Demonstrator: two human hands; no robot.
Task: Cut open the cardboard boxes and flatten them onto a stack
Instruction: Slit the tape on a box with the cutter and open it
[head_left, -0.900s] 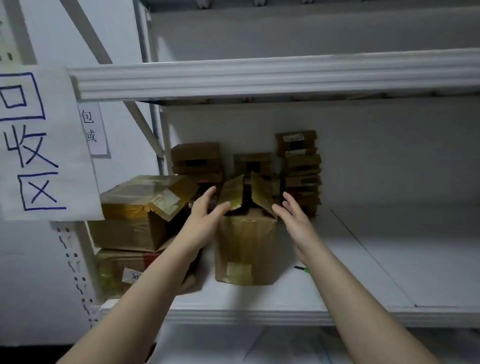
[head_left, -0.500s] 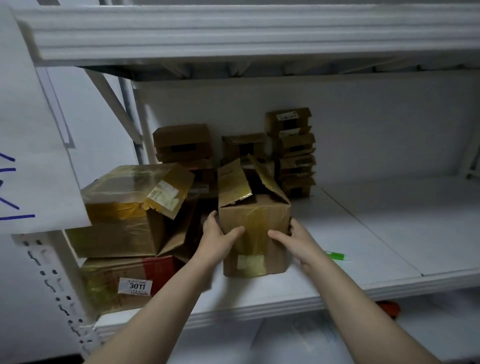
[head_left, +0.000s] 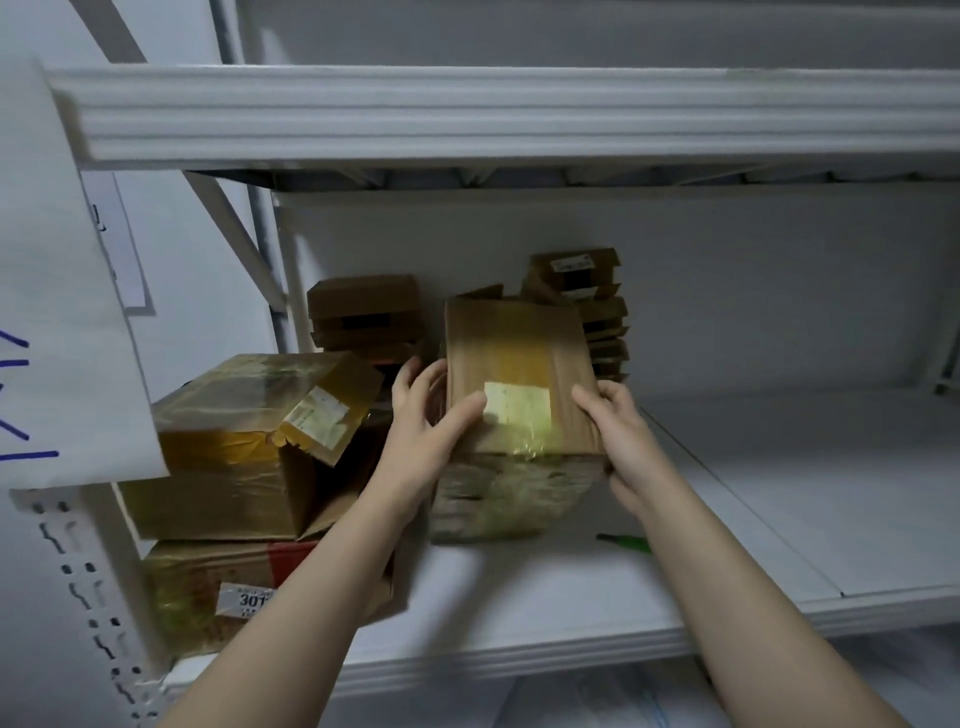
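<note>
Tilted brown cardboard box (head_left: 519, 374) leaning back over white metal shelf board (head_left: 779, 493); left hand (head_left: 421, 431) gripping its left side, right hand (head_left: 618, 436) gripping its right.
Left of box: large taped cardboard carton (head_left: 234, 467) lying on red-striped cardboard carton (head_left: 208, 587).
Behind box, leftward: low stack of small brown cardboard boxes (head_left: 363, 317) standing.
Behind box, rightward: tall stack of small brown cardboard boxes (head_left: 597, 312) standing.
Before box, rightward: thin green stick (head_left: 626, 543) lying on board.

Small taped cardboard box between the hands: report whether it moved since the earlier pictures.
Yes. The small taped cardboard box tipped back toward the rear stack of brown boxes, base lifted off the white shelf.
</note>
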